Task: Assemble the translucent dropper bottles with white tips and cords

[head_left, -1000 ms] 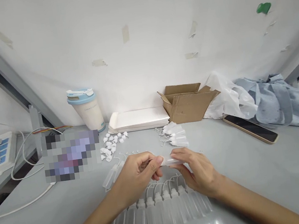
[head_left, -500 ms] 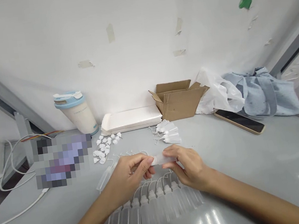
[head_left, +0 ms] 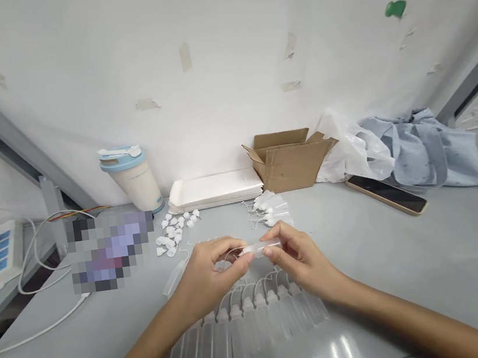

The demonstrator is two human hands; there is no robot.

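Right hand (head_left: 303,260) fingers clamped on bottle (head_left: 271,246), left hand (head_left: 210,274) fingers pinched on its cap (head_left: 248,251), held above bottle row (head_left: 250,327) on worktop (head_left: 385,253). Looks like capping; needs straight, aligned push.

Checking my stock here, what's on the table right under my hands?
A row of small clear bottles lies side by side under the left hand and right hand, which pinch a single bottle. The hands cover part of the row's thin tips.
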